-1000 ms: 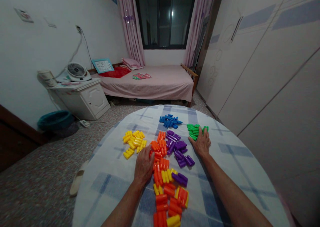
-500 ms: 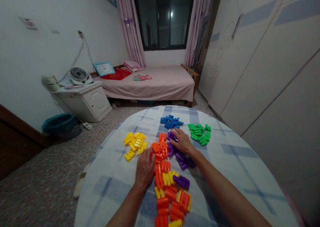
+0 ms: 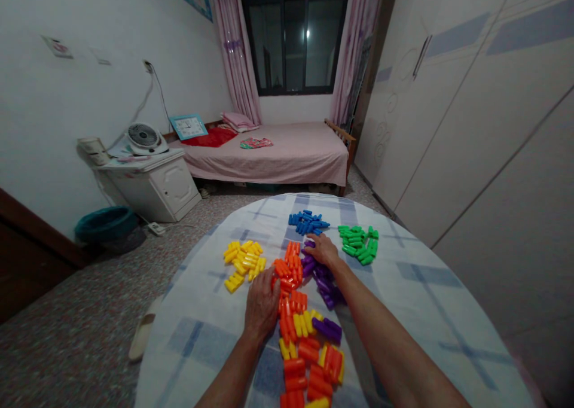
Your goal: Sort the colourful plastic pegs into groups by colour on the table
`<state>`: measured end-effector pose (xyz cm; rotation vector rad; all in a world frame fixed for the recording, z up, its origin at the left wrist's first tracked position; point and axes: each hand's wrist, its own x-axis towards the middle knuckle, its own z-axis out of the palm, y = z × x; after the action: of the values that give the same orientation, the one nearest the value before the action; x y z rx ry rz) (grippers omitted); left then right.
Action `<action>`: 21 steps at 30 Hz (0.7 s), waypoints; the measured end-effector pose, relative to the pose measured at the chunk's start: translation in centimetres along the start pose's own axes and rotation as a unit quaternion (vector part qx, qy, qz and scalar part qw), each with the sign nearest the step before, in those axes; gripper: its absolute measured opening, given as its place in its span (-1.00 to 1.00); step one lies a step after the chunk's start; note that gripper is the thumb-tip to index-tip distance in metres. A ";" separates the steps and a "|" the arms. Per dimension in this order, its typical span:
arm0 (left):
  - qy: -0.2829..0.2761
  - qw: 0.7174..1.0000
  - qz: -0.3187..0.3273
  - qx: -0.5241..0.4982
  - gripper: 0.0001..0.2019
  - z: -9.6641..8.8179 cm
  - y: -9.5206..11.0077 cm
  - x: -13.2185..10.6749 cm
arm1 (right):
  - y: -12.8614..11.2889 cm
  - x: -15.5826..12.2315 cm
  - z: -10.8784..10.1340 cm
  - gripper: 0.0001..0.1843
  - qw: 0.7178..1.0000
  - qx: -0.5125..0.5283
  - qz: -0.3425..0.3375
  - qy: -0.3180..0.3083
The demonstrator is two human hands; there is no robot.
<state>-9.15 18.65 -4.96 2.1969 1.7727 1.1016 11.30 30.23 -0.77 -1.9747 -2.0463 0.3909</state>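
Observation:
My left hand [image 3: 262, 300] lies along the left side of the orange plastic pieces [image 3: 291, 271], its fingers extended and its fingertips by their edge. My right hand [image 3: 323, 251] reaches over the purple plastic pieces [image 3: 326, 285], thumb and fingers apart and touching the heap's far end; some purple pieces are hidden beneath it. Yellow pieces [image 3: 244, 258] lie to the left in a loose pile. Beyond the purple heap are blue pieces [image 3: 308, 222], and green pieces [image 3: 359, 243] sit to the right. Nearer me, mixed orange, yellow and purple pieces [image 3: 309, 351] form a band.
All the piles rest on a round table [image 3: 192, 330] with a blue-and-white checked cloth. Past it stand a bed [image 3: 291, 151] with a pink sheet, a white cabinet [image 3: 174, 186] bearing a fan [image 3: 143, 136], and a wardrobe [image 3: 470, 133]. A teal bin [image 3: 105, 222] is on the floor.
My right hand has shifted slightly over the far end of the purple heap. My left hand stays beside the orange pieces. The whole view has tilted up a little.

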 end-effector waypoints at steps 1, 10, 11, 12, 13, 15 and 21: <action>0.003 1.000 0.001 0.000 -0.68 0.0 0.0 0.0 | 0.2 0.1 0.0 -0.51 1.000 0.003 -0.001 -0.001; -0.005 1.000 -0.005 -0.001 -0.67 -0.2 0.1 0.0 | 1.3 -0.7 0.3 -0.67 1.000 0.012 -0.019 0.020; -0.005 1.000 -0.004 -0.001 -0.67 -0.1 0.1 0.0 | 1.5 -0.9 0.2 -0.67 1.000 0.009 -0.018 0.024; -0.004 1.000 -0.004 -0.001 -0.67 0.0 0.0 0.0 | 1.8 -1.2 0.2 -0.67 0.999 0.006 -0.016 0.028; -0.002 1.000 -0.003 0.000 -0.67 0.1 -0.1 0.0 | 2.2 -1.5 0.1 -0.67 0.999 0.003 -0.014 0.031; 0.003 1.000 0.001 0.001 -0.67 0.3 -0.4 -0.1 | 3.0 -2.1 0.0 -0.67 0.999 -0.005 -0.008 0.040; 0.000 1.000 0.008 0.012 -0.67 0.3 -0.5 -0.1 | 5.7 -5.1 -0.4 -0.73 0.997 -0.023 0.015 0.069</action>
<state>-9.36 18.88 -5.49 2.2274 1.7814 1.0906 16.88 25.38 -2.60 -2.0018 -1.9577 0.2087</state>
